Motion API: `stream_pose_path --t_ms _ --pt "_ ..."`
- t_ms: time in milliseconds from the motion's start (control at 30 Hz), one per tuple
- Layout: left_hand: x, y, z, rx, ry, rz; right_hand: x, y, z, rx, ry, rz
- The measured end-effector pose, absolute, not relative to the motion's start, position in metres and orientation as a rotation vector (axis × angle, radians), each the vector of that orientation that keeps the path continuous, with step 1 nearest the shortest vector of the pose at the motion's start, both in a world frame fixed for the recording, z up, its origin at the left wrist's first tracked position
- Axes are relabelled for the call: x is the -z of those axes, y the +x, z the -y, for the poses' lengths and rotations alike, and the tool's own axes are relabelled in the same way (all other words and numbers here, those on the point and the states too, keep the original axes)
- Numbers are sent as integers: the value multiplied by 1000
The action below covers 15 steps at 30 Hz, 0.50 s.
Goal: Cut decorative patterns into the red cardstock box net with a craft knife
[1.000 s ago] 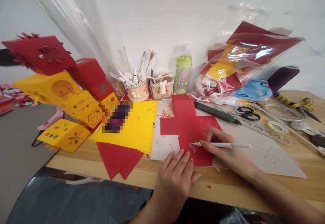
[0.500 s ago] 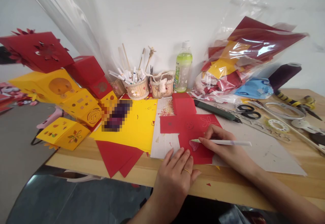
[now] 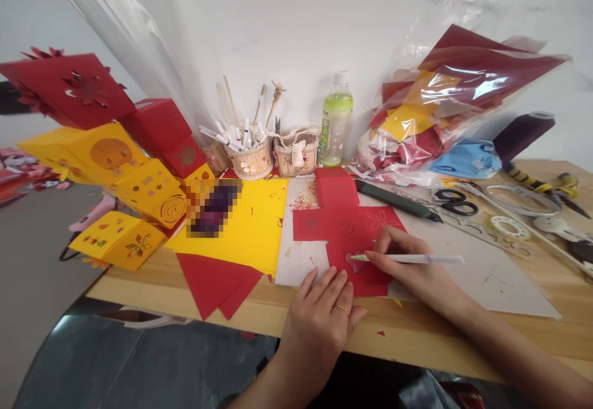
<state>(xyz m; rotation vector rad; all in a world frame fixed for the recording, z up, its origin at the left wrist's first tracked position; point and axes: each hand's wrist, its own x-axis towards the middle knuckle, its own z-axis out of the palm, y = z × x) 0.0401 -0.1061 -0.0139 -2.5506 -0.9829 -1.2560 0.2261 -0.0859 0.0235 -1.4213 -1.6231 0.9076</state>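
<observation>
A cross-shaped piece of red paper [image 3: 343, 236] lies on a pale board [image 3: 299, 261]. My right hand [image 3: 401, 267] pinches a white marker pen [image 3: 430, 259] with a pale green tip, which rests at a small pale heart-like outline [image 3: 356, 262] on the lower panel. Other faint drawings, among them a smiley face and a flower, mark the panels above. My left hand [image 3: 322, 316] lies flat with its fingers stretched over the paper's lower left edge. A ring is on one of its fingers.
Yellow sheets [image 3: 250, 223] and red sheets [image 3: 217, 285] lie to the left, beside stacked cut-out paper boxes [image 3: 143, 193]. Behind stand a basket of markers [image 3: 250, 159] and a green bottle [image 3: 336, 122]. A green utility knife [image 3: 393, 199] and black scissors [image 3: 456, 202] lie at right.
The marker tip has shifted slightly to the right along the drawn shape, and the pale outline has grown. My left hand stays in place on the paper.
</observation>
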Motion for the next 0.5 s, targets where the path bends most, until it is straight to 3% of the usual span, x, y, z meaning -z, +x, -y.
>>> stream_pose_path --t_ms 500 --pt "16 40 106 1282 -2547 965 -23 227 84 -945 -1388 1588"
